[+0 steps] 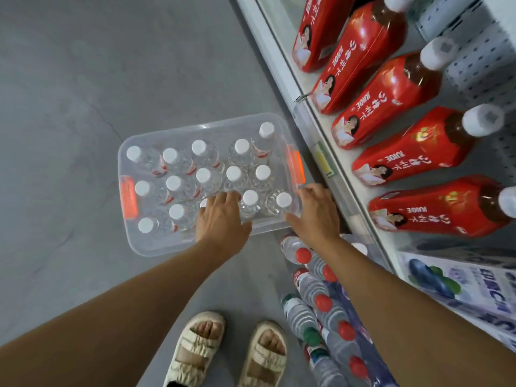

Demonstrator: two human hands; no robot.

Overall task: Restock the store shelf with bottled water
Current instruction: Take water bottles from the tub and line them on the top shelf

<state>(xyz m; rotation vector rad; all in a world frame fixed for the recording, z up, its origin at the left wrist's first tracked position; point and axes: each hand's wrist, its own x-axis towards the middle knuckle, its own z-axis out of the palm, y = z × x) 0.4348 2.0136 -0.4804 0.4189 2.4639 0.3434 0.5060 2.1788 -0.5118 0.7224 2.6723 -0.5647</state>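
Water bottles (234, 174) w/ white caps are standing upright in a clear bin (156, 247) on the grey floor (69, 93), bin sitting at abt 11 o'clock from the feet (229, 350), its orange handles (129, 197) at the 9 and 3 o'clock ends. Step in hand, by my read: picking stock out of the bin, both hands reaching in at its 5 o'clock corner. Left hand (220, 219) is lying over the near row, fingers fairly straight and draped across a mostly hidden cap; can't tell if it's actually pinching that bottle yet. Right hand (317, 210) is hanging at the bin's near right corner, fingers loosely bent, thumb pointing twd the corner bottle (283, 201), touching or just beside the rim, holding nothing that I can see. Shelf (315, 113) is running along the 1–4 o'clock side; upper tier is carrying red juice bottles (391, 93), lower tier at 4–5 o'clock already showing water w/ red and green caps (321, 303). Progress prob early to mid: bin is mostly full. Next move prob needs each hand closing round a bottle's neck or body, lifting straight up clear of neighbours, then swinging twd 4 o'clock into the lower tier, upright, w/o knocking the row there.
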